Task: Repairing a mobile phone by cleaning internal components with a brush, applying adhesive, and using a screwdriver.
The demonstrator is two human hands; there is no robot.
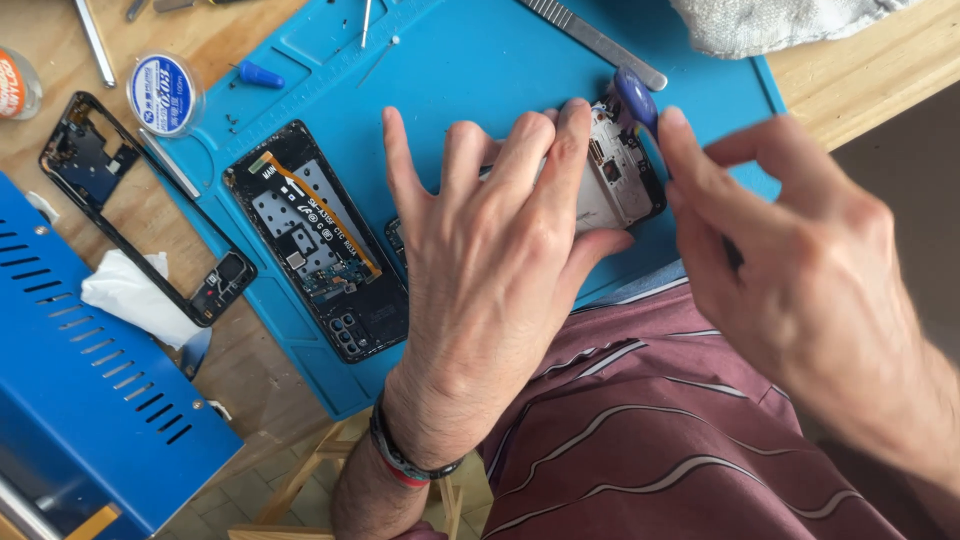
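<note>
Left hand (pixel 495 265) lies spread, fingers pressing a phone circuit board (pixel 618 172) flat on the blue repair mat (pixel 480 60). Right hand (pixel 790 250) pinches a blue-handled screwdriver (pixel 636 97) at the board's far edge. Board looks light, stiff and fragile; best gripped by its edges. Left of the left hand: an opened phone body (pixel 320 240), then a phone frame (pixel 140 200) on the desk (pixel 250 370).

One head-worn view looks steeply down, close over the hands, onto the wooden worktop (pixel 250 370) and blue rubber mat (pixel 480 60) filling the upper frame.
</note>
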